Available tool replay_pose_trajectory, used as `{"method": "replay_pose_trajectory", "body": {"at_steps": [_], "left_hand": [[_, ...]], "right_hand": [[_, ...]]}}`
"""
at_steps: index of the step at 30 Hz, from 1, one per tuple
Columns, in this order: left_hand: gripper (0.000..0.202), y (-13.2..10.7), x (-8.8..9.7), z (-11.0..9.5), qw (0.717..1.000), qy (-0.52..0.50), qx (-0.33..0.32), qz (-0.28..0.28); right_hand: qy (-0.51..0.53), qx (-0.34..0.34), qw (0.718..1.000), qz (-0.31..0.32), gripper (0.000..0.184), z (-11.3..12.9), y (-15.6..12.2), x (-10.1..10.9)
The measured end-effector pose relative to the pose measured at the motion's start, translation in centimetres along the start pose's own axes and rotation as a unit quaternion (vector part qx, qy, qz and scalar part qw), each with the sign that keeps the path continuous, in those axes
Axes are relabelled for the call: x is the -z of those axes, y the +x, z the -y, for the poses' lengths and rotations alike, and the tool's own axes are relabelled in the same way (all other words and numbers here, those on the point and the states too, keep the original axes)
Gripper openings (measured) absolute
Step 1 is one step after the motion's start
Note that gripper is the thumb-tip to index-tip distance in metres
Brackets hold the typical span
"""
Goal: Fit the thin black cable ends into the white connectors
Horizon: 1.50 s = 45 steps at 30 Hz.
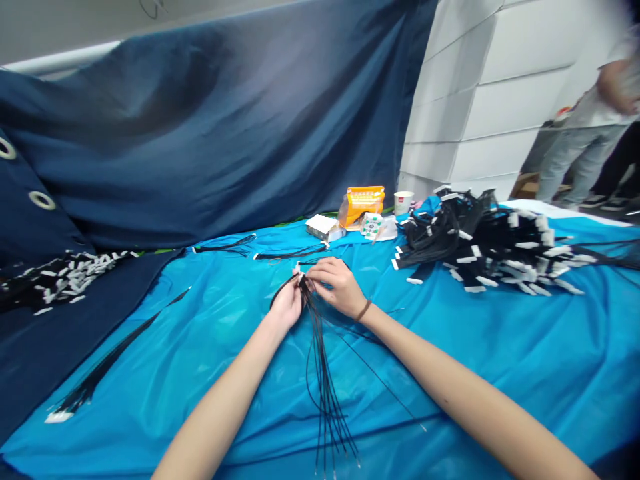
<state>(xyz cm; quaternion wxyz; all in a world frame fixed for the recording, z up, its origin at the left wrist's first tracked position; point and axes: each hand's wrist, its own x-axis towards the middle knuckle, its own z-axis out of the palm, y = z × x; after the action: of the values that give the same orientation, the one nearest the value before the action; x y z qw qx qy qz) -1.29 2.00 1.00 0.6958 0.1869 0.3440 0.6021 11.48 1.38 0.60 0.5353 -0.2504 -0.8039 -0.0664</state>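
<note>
Near the middle of the blue sheet, my left hand (289,301) is closed around a bundle of thin black wires (323,373) just below its white connector (301,269). The loose wire ends fan out toward me over the sheet. My right hand (336,285) meets the left at the connector, thumb and fingers pinched together there. What exactly lies between the right fingertips is too small to make out, perhaps a single wire. A brown band circles the right wrist.
A large heap of black wire harnesses (480,240) with white connectors lies at right, another pile (75,277) at far left. One wire bundle (115,357) rests on the left. An orange pouch (363,205), small box (324,227) and paper cup (403,202) stand behind. A person (595,120) is at far right.
</note>
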Motion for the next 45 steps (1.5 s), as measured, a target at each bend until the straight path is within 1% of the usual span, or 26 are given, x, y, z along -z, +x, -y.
{"method": "replay_pose_trajectory", "body": {"at_steps": [3,5,6,7,9,10,11,12,13,14,15,16,17,19,20,21,23,24,26,29,40,45], "left_hand": [[0.028,-0.7,-0.6,-0.2,0.999,-0.013,0.007,-0.036],[0.027,-1.0,-0.7,-0.2,0.999,-0.023,0.007,-0.043],[0.026,-1.1,-0.7,-0.2,0.999,-0.027,0.005,-0.042],[0.025,-1.1,-0.6,-0.2,0.999,-0.028,0.001,-0.038],[0.023,-1.1,-0.4,0.0,0.999,-0.023,-0.015,-0.024],[0.022,-1.0,-0.3,0.1,0.999,-0.016,-0.027,-0.017],[0.02,-1.0,-0.2,0.2,0.999,-0.007,-0.04,-0.011],[0.019,-1.0,-0.1,0.3,0.998,0.004,-0.056,-0.006],[0.018,-0.9,0.1,0.5,0.997,0.016,-0.074,-0.001],[0.017,-0.9,0.1,0.6,0.995,0.028,-0.093,0.003],[0.017,-0.9,0.2,0.7,0.993,0.039,-0.112,0.008],[0.018,-0.8,0.3,0.8,0.99,0.05,-0.129,0.015],[0.019,-0.8,0.4,0.9,0.988,0.06,-0.143,0.022],[0.023,-0.8,0.4,1.0,0.983,0.078,-0.163,0.031],[0.025,-0.8,0.5,1.0,0.981,0.085,-0.171,0.033],[0.026,-0.8,0.5,1.1,0.979,0.09,-0.18,0.032],[0.028,-0.9,0.4,1.0,0.975,0.098,-0.197,0.03],[0.029,-1.0,0.4,1.0,0.973,0.102,-0.204,0.027],[0.03,-1.1,0.3,1.0,0.971,0.108,-0.212,0.021],[0.032,-1.2,0.2,1.0,0.969,0.115,-0.218,0.013],[0.032,-1.1,0.2,1.0,0.964,0.127,-0.233,0.008],[0.032,-1.2,0.1,1.0,0.964,0.126,-0.234,0.009]], "right_hand": [[0.11,-0.094,0.988,-0.047,0.013,0.3,0.4,0.2],[0.196,-0.178,0.962,-0.074,0.012,0.5,0.8,0.4],[0.247,-0.221,0.939,-0.091,0.011,0.5,1.0,0.6],[0.302,-0.261,0.91,-0.113,0.011,0.5,1.3,0.8],[0.408,-0.324,0.838,-0.16,0.013,0.3,1.8,1.4],[0.448,-0.347,0.803,-0.184,0.015,0.1,2.0,1.7],[0.475,-0.365,0.774,-0.204,0.016,-0.2,2.2,2.1],[0.489,-0.378,0.754,-0.224,0.018,-0.5,2.4,2.5],[0.489,-0.385,0.744,-0.242,0.019,-0.9,2.4,2.9],[0.471,-0.389,0.748,-0.259,0.02,-1.2,2.5,3.3],[0.435,-0.388,0.766,-0.273,0.021,-1.4,2.4,3.6],[0.385,-0.377,0.795,-0.278,0.021,-1.5,2.4,3.8],[0.323,-0.358,0.832,-0.274,0.021,-1.5,2.3,3.9],[0.192,-0.29,0.907,-0.237,0.019,-0.9,2.0,3.7],[0.136,-0.249,0.936,-0.207,0.018,-0.4,1.8,3.5],[0.095,-0.209,0.958,-0.173,0.017,0.0,1.6,3.2],[0.048,-0.148,0.982,-0.11,0.018,0.8,1.2,2.4],[0.034,-0.129,0.987,-0.084,0.019,1.0,0.9,2.0],[0.014,-0.116,0.992,-0.044,0.02,1.2,0.5,1.4],[-0.003,-0.118,0.993,-0.011,0.02,1.1,0.2,1.1],[-0.024,-0.122,0.992,0.01,0.019,0.9,0.1,1.0],[-0.027,-0.124,0.992,0.006,0.02,0.8,0.1,1.0]]}}
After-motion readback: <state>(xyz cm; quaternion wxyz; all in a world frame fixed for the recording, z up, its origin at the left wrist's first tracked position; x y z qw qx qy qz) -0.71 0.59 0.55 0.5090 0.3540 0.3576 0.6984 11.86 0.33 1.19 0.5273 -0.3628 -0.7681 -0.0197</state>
